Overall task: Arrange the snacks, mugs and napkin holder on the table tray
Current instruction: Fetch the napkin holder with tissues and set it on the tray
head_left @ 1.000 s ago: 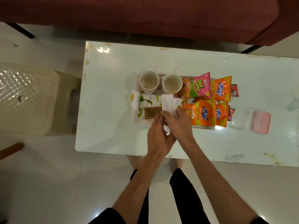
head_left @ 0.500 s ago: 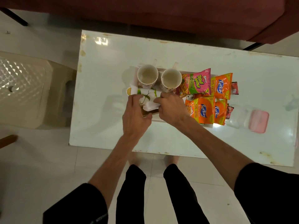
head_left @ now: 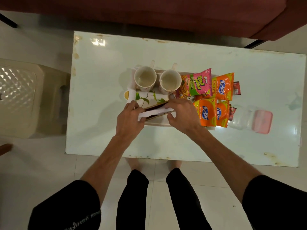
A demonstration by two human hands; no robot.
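1. The tray (head_left: 132,90) sits near the middle of the tabletop (head_left: 249,138), slightly toward the left edge and within easy reach of the person standing at the near edge.
2. Two mugs (head_left: 145,78) stand upright side by side along the tray's far side, handles turned toward the far edge. In my judgement this keeps the near part of the tray free for the holder.
3. The snack packets (head_left: 197,83) lie flat in two rows on the tray's right half, one pink packet and several orange ones, overlapping. A few small red sachets poke out past them on the right.
4. The napkin holder (head_left: 154,106) occupies the tray's near-left part, in front of the mugs.
5. The left hand (head_left: 129,120) grips the holder's left end together with a fold of white napkin (head_left: 155,112). I judge it is steadying the holder.
6. The right hand (head_left: 181,115) has its fingers curled over the holder's right end, pinching the napkin there, apparently tucking it into the slot.
7. A clear container with a pink lid (head_left: 261,119) lies off the tray, near the right edge.
8. In my judgement the arrangement is near completion; only the napkin needs seating.
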